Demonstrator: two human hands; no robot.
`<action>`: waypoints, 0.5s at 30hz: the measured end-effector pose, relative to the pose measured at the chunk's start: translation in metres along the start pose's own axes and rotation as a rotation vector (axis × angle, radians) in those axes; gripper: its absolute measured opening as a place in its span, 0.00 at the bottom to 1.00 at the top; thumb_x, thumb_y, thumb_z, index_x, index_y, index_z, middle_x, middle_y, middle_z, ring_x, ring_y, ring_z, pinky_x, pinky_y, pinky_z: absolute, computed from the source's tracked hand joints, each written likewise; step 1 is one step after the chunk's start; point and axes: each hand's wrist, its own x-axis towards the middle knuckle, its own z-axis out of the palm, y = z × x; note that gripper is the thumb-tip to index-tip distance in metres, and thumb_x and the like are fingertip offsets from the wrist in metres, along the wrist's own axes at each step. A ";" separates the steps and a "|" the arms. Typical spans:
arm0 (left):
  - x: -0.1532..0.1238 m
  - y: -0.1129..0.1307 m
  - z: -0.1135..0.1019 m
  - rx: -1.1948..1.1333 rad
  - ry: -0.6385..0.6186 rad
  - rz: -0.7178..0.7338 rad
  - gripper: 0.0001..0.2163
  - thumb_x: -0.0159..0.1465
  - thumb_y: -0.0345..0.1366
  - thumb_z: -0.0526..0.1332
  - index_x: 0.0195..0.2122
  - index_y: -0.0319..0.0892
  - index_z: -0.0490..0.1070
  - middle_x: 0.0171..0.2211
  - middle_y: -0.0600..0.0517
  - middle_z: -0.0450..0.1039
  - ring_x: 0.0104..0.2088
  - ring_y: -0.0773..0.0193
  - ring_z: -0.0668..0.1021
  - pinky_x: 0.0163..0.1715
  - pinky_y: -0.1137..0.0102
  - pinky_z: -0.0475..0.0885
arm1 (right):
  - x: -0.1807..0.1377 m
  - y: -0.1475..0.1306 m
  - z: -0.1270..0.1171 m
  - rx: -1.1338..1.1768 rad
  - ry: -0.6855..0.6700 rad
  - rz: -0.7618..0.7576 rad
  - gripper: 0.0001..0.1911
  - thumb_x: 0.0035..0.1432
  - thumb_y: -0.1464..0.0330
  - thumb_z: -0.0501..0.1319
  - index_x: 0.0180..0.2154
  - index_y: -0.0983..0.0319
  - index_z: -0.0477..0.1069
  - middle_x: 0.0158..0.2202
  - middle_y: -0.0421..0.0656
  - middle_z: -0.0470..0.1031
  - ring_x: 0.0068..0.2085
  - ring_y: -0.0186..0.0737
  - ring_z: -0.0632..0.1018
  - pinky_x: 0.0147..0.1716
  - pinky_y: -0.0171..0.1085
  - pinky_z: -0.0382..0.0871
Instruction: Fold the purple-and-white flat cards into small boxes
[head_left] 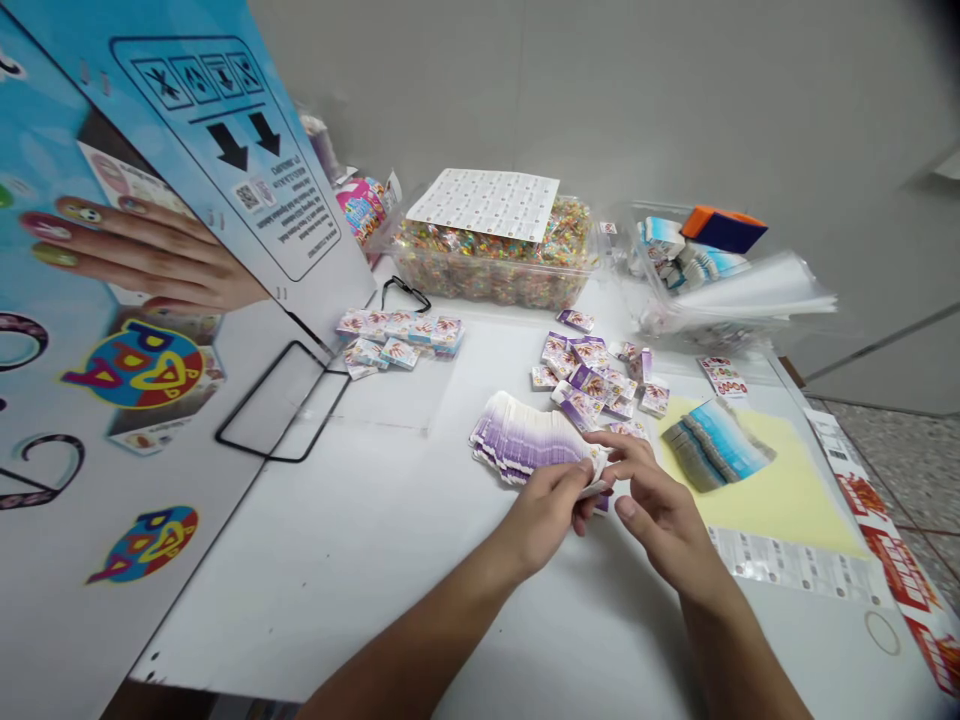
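Note:
A fanned row of flat purple-and-white cartons (525,437) lies on the table just beyond my hands. At its right end, my left hand (551,508) pinches a small white-and-purple carton (598,462) between thumb and fingers, which partly hide it. My right hand (664,510) is beside it with fingertips at the carton's right edge. Its thumb stands apart from the fingers. Behind the hands is a loose pile of small folded purple boxes (589,382). A fanned stack of blue-and-grey flat cartons (718,445) rests to the right on a yellow sheet (802,490).
A large printed cardboard display (300,290) stands at the left. Small boxes (405,330) sit in a row near it. At the back are a clear tub of colourful packets (495,270) and a clear bin with plastic bags (750,295). A rubber band (882,633) lies at the right.

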 end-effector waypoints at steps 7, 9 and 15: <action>0.000 -0.009 -0.006 0.097 0.118 0.081 0.21 0.68 0.51 0.56 0.29 0.39 0.75 0.24 0.53 0.70 0.27 0.64 0.69 0.30 0.70 0.61 | 0.002 -0.008 0.007 -0.095 -0.109 0.005 0.06 0.65 0.64 0.63 0.41 0.55 0.79 0.58 0.47 0.73 0.60 0.51 0.69 0.58 0.54 0.66; -0.001 -0.014 -0.005 0.055 0.103 0.064 0.21 0.68 0.52 0.57 0.31 0.39 0.76 0.22 0.53 0.69 0.25 0.64 0.69 0.27 0.70 0.60 | 0.003 -0.011 0.008 -0.083 -0.090 -0.023 0.06 0.64 0.67 0.63 0.36 0.55 0.80 0.55 0.46 0.75 0.57 0.50 0.72 0.55 0.52 0.69; -0.004 -0.010 -0.003 -0.036 -0.034 -0.019 0.21 0.66 0.53 0.59 0.32 0.40 0.78 0.19 0.54 0.66 0.24 0.63 0.69 0.29 0.69 0.63 | 0.002 -0.012 0.004 0.086 -0.076 -0.112 0.03 0.61 0.69 0.67 0.33 0.55 0.79 0.52 0.45 0.77 0.53 0.50 0.75 0.53 0.53 0.71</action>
